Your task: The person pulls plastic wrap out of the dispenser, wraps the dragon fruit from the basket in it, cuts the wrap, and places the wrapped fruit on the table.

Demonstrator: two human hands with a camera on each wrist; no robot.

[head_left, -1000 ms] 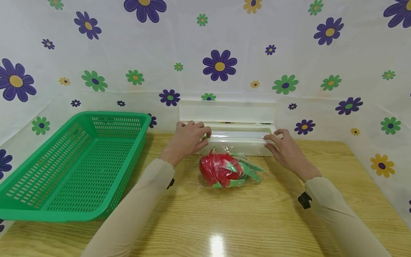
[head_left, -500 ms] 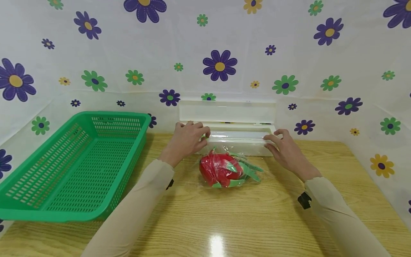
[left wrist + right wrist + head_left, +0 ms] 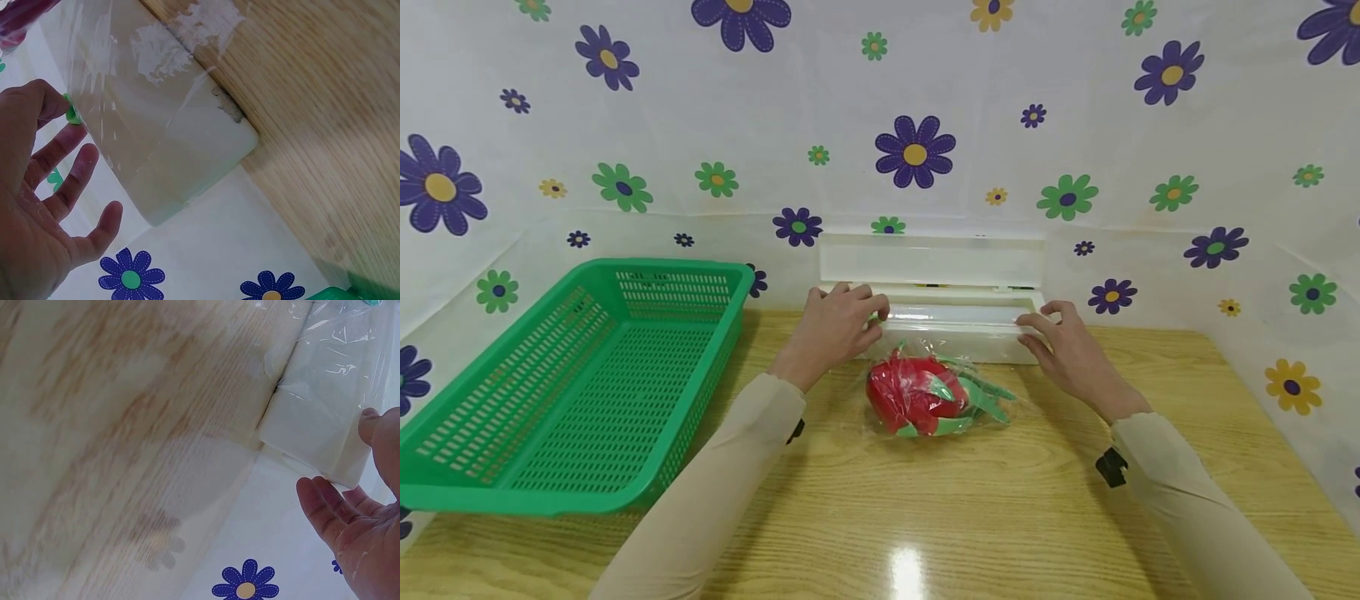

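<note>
A white cling film box (image 3: pixel 932 260) stands against the back wall with its lid raised and a clear roll inside. My left hand (image 3: pixel 831 329) is at the box's left front edge, its thumb and index finger pinching a small green slide cutter (image 3: pixel 73 112). At the right end, my right hand (image 3: pixel 1067 350) grips the box, with the thumb on the front edge and the fingers around the end, as the right wrist view shows. A red dragon fruit (image 3: pixel 913 396) with green leaf tips lies in front under clear film. Film drapes over the box front.
On the left of the wooden table (image 3: pixel 985 517) sits a green perforated basket (image 3: pixel 475 500). A white flower-print cloth (image 3: pixel 700 108) hangs behind and on both sides.
My left hand has shifted very slightly left along the box edge. My right hand, the box and the dragon fruit stay in place.
</note>
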